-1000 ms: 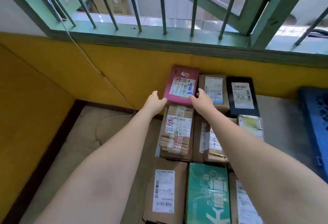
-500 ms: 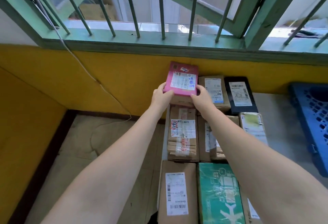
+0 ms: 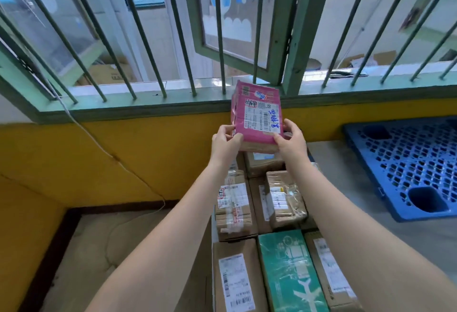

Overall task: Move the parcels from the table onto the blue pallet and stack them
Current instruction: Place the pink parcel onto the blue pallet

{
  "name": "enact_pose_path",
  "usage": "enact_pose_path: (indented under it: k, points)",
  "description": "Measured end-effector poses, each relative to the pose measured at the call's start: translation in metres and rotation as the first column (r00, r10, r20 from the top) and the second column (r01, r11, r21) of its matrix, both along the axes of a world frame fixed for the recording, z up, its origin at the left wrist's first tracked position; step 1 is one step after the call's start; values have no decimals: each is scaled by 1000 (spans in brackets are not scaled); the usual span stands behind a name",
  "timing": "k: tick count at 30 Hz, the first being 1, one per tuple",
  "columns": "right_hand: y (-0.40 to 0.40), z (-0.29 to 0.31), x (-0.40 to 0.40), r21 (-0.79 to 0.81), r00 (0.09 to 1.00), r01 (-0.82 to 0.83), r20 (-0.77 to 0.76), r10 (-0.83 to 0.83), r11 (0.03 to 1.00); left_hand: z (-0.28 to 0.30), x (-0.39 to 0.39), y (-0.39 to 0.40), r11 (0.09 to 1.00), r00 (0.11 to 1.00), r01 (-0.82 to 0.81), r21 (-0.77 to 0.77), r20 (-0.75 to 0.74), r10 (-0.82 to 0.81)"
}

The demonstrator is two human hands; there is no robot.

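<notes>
A pink parcel (image 3: 257,114) with a white shipping label is held up in the air in front of the window sill. My left hand (image 3: 225,142) grips its left lower edge and my right hand (image 3: 291,141) grips its right lower corner. Below it, several parcels lie in rows on the table: brown taped boxes (image 3: 235,206), a small wrapped box (image 3: 285,198), a green box with a plane print (image 3: 290,269) and a brown box with a label (image 3: 237,279). The blue pallet (image 3: 405,166) lies at the right with nothing visible on it.
A yellow wall (image 3: 123,153) runs behind the table under a green barred window (image 3: 173,40). A white cable (image 3: 99,143) hangs down the wall to the floor (image 3: 111,250) at the left. The grey tabletop (image 3: 333,163) shows between the parcels and the pallet.
Both hands closed on the pink parcel at the back row and raised it off the pile; it is now well above the other parcels. The view has shifted right, showing more of the pallet.
</notes>
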State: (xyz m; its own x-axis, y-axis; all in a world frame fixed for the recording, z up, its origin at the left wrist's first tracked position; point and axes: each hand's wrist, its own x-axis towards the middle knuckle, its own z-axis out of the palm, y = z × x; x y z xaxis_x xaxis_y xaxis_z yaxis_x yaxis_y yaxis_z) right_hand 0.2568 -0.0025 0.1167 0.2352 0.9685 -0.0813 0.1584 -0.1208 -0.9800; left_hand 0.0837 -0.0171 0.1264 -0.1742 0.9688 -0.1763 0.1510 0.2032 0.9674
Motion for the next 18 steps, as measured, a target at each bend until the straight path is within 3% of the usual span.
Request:
enact_pose_path:
  k: [10, 18]
  points:
    - [-10, 1, 160, -62, 963, 154, -214, -164, 986, 16, 152, 8, 980, 984, 178, 83, -24, -177]
    - [17, -41, 334, -150, 958, 32, -277, -73, 988, -25, 324, 29, 988, 993, 121, -97, 10, -121]
